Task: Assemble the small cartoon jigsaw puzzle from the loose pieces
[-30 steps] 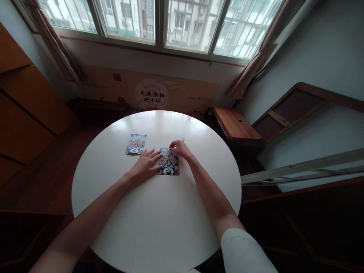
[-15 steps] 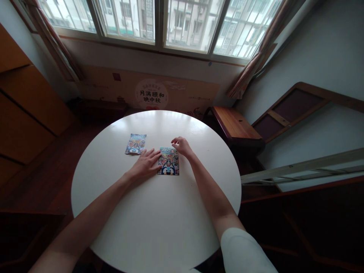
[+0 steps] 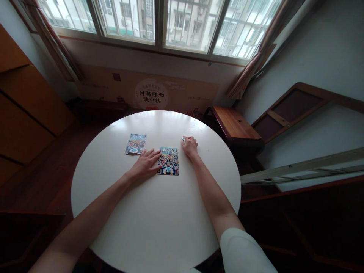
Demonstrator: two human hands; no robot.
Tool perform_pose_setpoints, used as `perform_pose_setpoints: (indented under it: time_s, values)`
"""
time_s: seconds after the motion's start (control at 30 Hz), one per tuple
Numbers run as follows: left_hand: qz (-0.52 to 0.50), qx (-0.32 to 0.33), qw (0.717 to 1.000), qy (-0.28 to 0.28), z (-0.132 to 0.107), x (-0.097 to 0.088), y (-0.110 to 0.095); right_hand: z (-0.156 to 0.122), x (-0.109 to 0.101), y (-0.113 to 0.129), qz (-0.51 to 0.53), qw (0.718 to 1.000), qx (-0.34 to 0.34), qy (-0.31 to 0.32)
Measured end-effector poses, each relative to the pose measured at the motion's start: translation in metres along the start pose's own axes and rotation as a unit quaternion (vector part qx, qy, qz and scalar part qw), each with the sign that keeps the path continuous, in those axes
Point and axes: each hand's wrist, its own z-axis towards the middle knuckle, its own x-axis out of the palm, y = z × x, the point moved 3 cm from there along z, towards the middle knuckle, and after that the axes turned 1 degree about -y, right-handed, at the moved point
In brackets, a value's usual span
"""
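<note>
A small jigsaw puzzle (image 3: 168,161) with a blue cartoon face at its bottom lies flat on the round white table (image 3: 159,212). Near its upper right corner shows a pale, piece-shaped gap. My left hand (image 3: 147,161) rests flat with fingers spread, its fingertips touching the puzzle's left edge. To the right of the puzzle and slightly beyond it, my right hand (image 3: 190,146) has its fingers closed on a small puzzle piece (image 3: 183,139). The fingers partly cover the piece.
A printed packet (image 3: 135,144) with similar artwork lies on the table, left of the puzzle. Behind the table's right side stands a low wooden stool or bench (image 3: 237,121). Barred windows (image 3: 187,22) and a printed board (image 3: 176,87) are at the back.
My right hand has moved right, away from the puzzle's upper right corner, and a puzzle piece now shows at its fingertips. The gap in the puzzle has come into view. My left hand stays put.
</note>
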Motion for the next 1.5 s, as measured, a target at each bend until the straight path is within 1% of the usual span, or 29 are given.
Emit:
perform_pose_setpoints:
  time_s: [0.1,0.23,0.43,0.57,0.73,0.87,1.03,1.1,1.17,1.27,1.37,1.5]
  values:
    - [-0.003,-0.001,1.000,0.001,0.000,0.000,0.000,0.000,0.000,-0.001,-0.009,1.000,-0.007,-0.001]
    - [-0.004,-0.002,1.000,0.002,0.000,0.001,0.001,0.001,-0.001,-0.002,0.014,1.000,-0.018,-0.012]
    - [0.000,-0.001,1.000,0.003,0.000,0.002,0.002,0.002,-0.004,-0.005,0.030,0.999,0.032,-0.019]
    - [0.000,0.001,1.000,0.004,0.000,0.001,0.001,0.001,-0.005,-0.004,0.041,0.998,0.041,-0.009]
    - [0.000,-0.001,1.000,0.007,0.000,0.000,0.000,0.000,-0.005,0.000,0.044,0.997,0.053,-0.019]
    - [0.001,0.001,1.000,0.005,-0.001,-0.001,0.000,0.001,-0.005,0.001,0.055,0.997,0.060,-0.007]
    - [0.004,0.000,1.000,0.006,-0.001,0.001,0.002,0.006,-0.004,-0.005,0.071,0.995,0.074,0.020]
    - [0.005,0.000,1.000,0.006,-0.001,0.001,0.002,0.007,-0.004,-0.008,0.094,0.992,0.073,0.033]
    - [0.005,0.000,1.000,0.006,-0.001,0.001,0.002,0.007,-0.003,-0.008,0.135,0.988,0.067,0.044]
    - [0.005,0.000,1.000,0.004,0.000,0.002,0.002,0.008,-0.002,-0.004,0.214,0.973,0.050,0.072]
    - [0.006,0.000,1.000,0.002,0.000,0.002,0.002,0.010,-0.002,0.007,0.275,0.954,-0.004,0.117]
    - [0.007,0.000,1.000,0.004,0.000,0.002,0.002,0.010,-0.004,0.020,0.301,0.933,-0.083,0.179]
